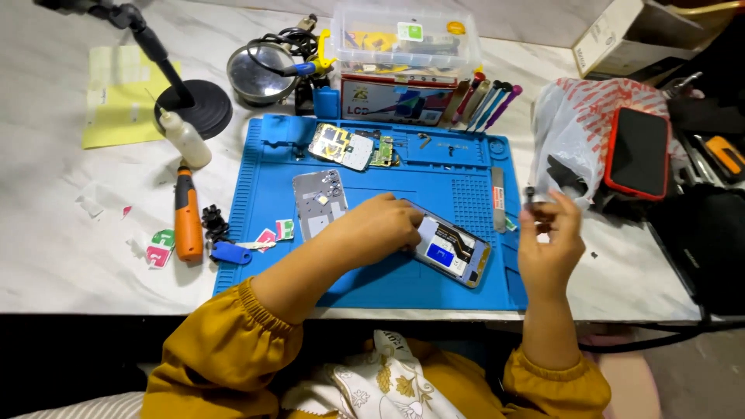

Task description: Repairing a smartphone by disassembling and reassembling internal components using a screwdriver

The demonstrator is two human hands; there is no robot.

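My left hand (pixel 380 225) pins the opened phone (pixel 450 250) flat to steady it, while my right hand (pixel 549 233), raised beside it, pinches a tiny part I cannot identify.

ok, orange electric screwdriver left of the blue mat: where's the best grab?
Judging by its pose, grip the orange screwdriver mid-barrel from above, fingers across its width. It lies flat, upright in the picture, dark tip away from the person, with bare table on its left; black bits crowd its right.
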